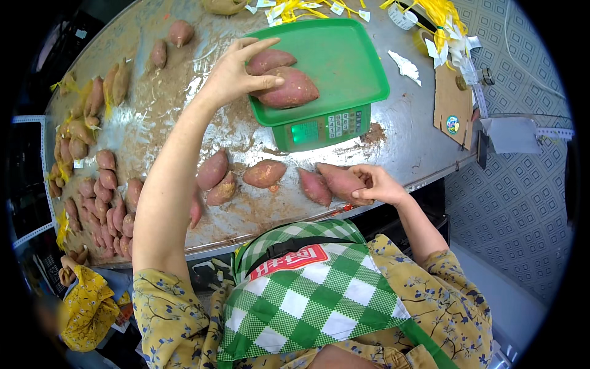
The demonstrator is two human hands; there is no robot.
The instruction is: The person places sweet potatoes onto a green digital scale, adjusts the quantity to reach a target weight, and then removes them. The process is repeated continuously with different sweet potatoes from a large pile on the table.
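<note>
Two sweet potatoes (290, 87) lie at the left side of the green tray (341, 64) of a digital scale (322, 129) with a lit display. My left hand (244, 71) reaches over the tray's left rim, its thumb on the larger one and its fingers spread over the smaller. At the table's near edge, my right hand (375, 184) grips the right end of another sweet potato (339, 181). A smaller sweet potato (315, 186) touches it on the left. Further left lie a single sweet potato (264, 174) and a pair (213, 169).
Many sweet potatoes (106, 203) are heaped at the left of the metal table (221, 124), some bundles with yellow ties. Yellow tagged ties (295, 11) lie behind the scale. Crumpled tissue (405, 67) and cardboard (449, 106) lie at right. Another person (92, 300) is at lower left.
</note>
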